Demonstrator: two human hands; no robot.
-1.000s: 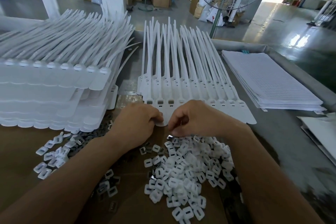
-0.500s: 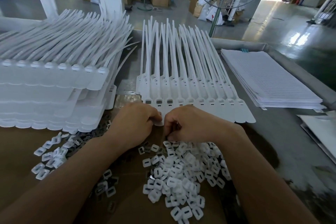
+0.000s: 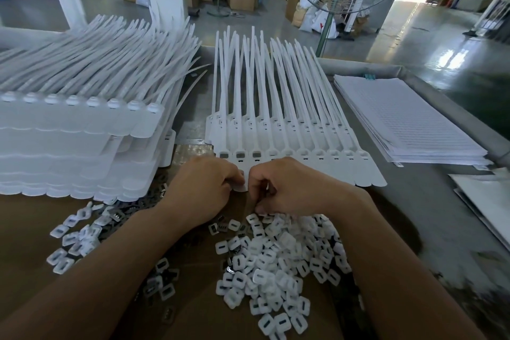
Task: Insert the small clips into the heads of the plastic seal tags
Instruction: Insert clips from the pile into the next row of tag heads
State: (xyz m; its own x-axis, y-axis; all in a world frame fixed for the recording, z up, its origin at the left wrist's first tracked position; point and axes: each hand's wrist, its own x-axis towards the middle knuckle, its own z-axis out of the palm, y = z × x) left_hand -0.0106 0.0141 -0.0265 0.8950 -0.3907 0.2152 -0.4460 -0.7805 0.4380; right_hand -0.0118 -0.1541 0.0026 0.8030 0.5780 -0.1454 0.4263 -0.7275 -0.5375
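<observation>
A joined row of white plastic seal tags [image 3: 311, 154] lies flat ahead of me, straps pointing away. The three leftmost heads [image 3: 240, 154] show grey inserts; the heads further right look plain white. My left hand [image 3: 205, 188] has curled fingers resting on the near edge of the row, pinching the flag end of a tag [image 3: 240, 188]. My right hand [image 3: 287, 188] sits beside it, fingers curled down over the top of a heap of small white clips [image 3: 276, 259]. Whether the right fingers hold a clip is hidden.
A tall stack of finished tag rows [image 3: 77, 143] fills the left. More clips [image 3: 74, 237] and dark metal pieces [image 3: 121, 211] lie scattered at left on brown cardboard [image 3: 24, 226]. A stack of white sheets [image 3: 403, 119] sits at right by the table rim.
My right hand has slid down and left from the tag row's edge onto the top of the clip heap. The left hand has stayed where it was.
</observation>
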